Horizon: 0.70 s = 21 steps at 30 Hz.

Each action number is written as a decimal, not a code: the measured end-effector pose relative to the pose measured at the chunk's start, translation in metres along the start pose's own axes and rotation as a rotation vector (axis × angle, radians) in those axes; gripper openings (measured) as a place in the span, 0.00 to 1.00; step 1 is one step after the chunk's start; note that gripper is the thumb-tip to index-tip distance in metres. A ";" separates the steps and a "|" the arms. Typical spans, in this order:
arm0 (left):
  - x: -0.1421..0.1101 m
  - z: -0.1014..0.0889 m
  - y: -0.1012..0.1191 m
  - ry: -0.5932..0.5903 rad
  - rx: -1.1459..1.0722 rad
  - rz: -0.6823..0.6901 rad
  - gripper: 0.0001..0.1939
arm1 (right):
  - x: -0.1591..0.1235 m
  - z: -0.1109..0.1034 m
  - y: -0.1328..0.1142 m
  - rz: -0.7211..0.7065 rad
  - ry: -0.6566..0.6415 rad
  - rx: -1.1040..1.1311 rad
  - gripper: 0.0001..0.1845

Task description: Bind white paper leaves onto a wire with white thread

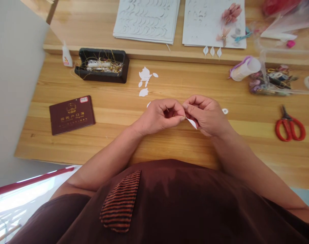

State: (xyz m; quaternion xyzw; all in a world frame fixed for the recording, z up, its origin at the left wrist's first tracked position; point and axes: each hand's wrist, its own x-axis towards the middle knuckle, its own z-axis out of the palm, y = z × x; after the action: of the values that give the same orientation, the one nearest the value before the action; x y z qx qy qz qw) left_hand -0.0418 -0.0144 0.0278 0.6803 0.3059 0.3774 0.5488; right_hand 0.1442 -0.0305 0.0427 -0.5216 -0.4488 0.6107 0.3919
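My left hand [161,117] and my right hand [207,115] meet over the middle of the wooden table [169,149]. Both are closed in a pinch on one small white petal-shaped piece [192,122], whose pointed end sticks out below my right fingers. More white petal pieces [145,78] lie loose on the table just beyond my left hand. A tiny white ring [225,111] lies beside my right hand.
A dark red booklet [71,114] lies at the left. A black tray [101,65] of wire and a glue bottle [67,56] stand behind it. Red scissors [289,125] lie at the right, white cut sheets [146,18] and pink flowers [230,13] at the back.
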 end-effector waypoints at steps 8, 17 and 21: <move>0.004 -0.002 -0.006 0.077 0.080 0.153 0.05 | 0.003 -0.002 0.005 0.105 -0.046 0.097 0.21; 0.002 -0.002 -0.003 0.065 0.085 0.156 0.07 | 0.003 -0.003 0.005 0.214 -0.153 0.238 0.23; 0.000 -0.001 -0.002 0.030 -0.004 0.082 0.08 | 0.004 -0.003 0.006 0.241 -0.205 0.237 0.23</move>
State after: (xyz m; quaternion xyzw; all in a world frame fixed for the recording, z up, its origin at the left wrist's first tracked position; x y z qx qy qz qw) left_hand -0.0428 -0.0136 0.0255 0.6856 0.2849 0.4104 0.5295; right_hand 0.1465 -0.0281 0.0354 -0.4567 -0.3455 0.7518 0.3268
